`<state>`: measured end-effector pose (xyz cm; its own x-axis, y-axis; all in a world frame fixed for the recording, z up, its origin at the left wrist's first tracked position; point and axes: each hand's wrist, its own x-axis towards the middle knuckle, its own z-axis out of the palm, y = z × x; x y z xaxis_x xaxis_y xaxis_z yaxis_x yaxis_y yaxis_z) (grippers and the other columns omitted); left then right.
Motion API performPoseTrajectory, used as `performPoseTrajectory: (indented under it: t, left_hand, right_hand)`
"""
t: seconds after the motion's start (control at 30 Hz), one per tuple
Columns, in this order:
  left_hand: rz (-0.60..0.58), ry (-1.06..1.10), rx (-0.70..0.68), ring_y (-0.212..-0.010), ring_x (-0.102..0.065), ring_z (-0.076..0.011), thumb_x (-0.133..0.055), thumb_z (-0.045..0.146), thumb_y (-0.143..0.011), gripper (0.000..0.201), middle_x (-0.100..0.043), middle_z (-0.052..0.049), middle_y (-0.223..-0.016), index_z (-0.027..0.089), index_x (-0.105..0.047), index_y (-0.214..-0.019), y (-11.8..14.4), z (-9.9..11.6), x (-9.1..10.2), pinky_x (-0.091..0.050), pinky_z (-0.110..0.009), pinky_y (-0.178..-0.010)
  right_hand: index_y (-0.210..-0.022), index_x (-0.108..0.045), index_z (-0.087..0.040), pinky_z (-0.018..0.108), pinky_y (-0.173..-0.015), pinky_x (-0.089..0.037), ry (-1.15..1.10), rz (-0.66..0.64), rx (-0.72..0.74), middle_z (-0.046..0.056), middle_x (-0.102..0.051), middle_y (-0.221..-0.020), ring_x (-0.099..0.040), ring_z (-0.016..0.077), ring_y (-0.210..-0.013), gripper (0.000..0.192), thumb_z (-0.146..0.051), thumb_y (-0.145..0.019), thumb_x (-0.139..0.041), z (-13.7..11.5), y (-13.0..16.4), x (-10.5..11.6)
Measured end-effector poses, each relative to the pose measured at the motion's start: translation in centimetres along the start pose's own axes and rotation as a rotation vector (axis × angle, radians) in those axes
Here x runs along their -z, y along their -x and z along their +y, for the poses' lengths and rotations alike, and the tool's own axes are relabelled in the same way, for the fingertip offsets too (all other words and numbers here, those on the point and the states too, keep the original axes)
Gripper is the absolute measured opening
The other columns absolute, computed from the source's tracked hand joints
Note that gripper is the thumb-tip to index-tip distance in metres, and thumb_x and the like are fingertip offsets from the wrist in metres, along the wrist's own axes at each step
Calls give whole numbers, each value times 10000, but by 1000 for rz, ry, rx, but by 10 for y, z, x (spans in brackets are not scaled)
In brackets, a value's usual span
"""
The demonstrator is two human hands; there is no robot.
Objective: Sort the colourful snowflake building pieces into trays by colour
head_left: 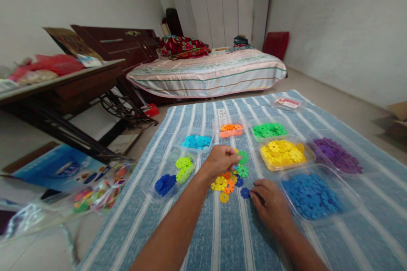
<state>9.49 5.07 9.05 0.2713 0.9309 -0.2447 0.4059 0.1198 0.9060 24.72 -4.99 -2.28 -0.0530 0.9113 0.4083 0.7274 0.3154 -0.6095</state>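
A small pile of flower-shaped plastic discs lies on the striped cloth, among them a yellow disc (219, 183), an orange disc (229, 186) and a green disc (242, 171). Over the pile's far side, my left hand (221, 161) has its fingertips pinched together. Another green disc (243, 156) shows right at those fingertips; whether they grip it or some other piece is hidden. My right hand (269, 200) rests on the cloth, fingers loosely bent and thumb apart from the index finger. Its tips are beside a dark blue disc (245, 193), seemingly touching its edge.
Around the pile stand clear tubs of discs: light blue (197, 142), orange (231, 130), green (269, 130), yellow (282, 153), purple (335, 154) and blue (311, 194). A left tub holds dark blue (165, 184) and lime discs (184, 169). A lidded box (288, 102) sits at the back.
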Motion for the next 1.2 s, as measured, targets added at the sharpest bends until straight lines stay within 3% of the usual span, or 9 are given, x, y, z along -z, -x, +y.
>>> performPoseTrajectory:
  t: [0.1, 0.2, 0.33, 0.47, 0.63, 0.87, 1.03, 1.2]
  left_hand:
    - [64, 212, -69, -514, -574, -83, -644, 188, -687, 132, -612, 11, -611, 131, -610, -801, -28, 32, -17, -430, -190, -492]
    - [159, 133, -113, -525, -575, -82, -625, 190, -705, 86, -589, 20, -595, 134, -612, -770, -38, 37, -17, -426, -184, -498]
    - [129, -321, -116, -527, -553, -97, -583, 155, -694, 45, -548, 31, -536, 140, -615, -666, -22, 6, 1, -401, -198, -524]
    - [75, -826, -36, -662, -576, -146, -566, 195, -692, 84, -611, -6, -654, 163, -643, -698, 9, -29, 20, -393, -234, -608]
    - [24, -1000, 10, -778, -567, -167, -529, 188, -676, 154, -608, -20, -810, 196, -626, -796, 35, -56, 26, -378, -246, -671]
    - [58, -849, 110, -668, -531, -135, -608, 190, -610, 105, -562, 28, -683, 184, -563, -705, 39, -64, 28, -321, -220, -563]
    - [33, -536, 102, -522, -443, -83, -632, 187, -576, 134, -483, 60, -523, 158, -505, -546, 42, -64, 38, -291, -197, -488]
    - [-11, -46, 85, -426, -432, -61, -660, 251, -606, 181, -479, 64, -450, 150, -512, -577, 31, -26, 20, -337, -186, -451]
  right_hand:
    - [-800, -674, -166, 352, -814, -467, -8, 0, -2, 99, -631, -929, -564, 205, -900, 165, -185, -833, -513, 0, 1, 1]
    - [-801, -676, -164, 350, -810, -467, -7, 1, -2, 99, -632, -929, -563, 206, -897, 162, -188, -829, -518, 0, 1, 2]
    - [-797, -677, -165, 352, -798, -468, 1, -5, 5, 99, -633, -924, -563, 208, -892, 174, -191, -833, -508, 0, 1, 2]
    - [-796, -676, -168, 363, -814, -465, 8, -12, 13, 100, -631, -931, -560, 211, -900, 181, -204, -838, -503, 2, 1, 2]
    - [-805, -670, -170, 368, -822, -468, 18, -17, 11, 97, -635, -937, -563, 209, -903, 179, -215, -837, -500, 3, 2, 3]
    - [-799, -675, -190, 364, -809, -477, 4, 11, 8, 90, -643, -926, -576, 208, -888, 182, -219, -834, -499, 3, 2, 2]
    - [-793, -677, -188, 356, -812, -474, 9, 11, 19, 89, -646, -920, -575, 206, -888, 178, -221, -832, -506, 3, 2, 2]
    - [-802, -679, -177, 361, -819, -464, 26, -4, 17, 94, -646, -925, -572, 210, -895, 188, -218, -835, -499, 2, 1, 3]
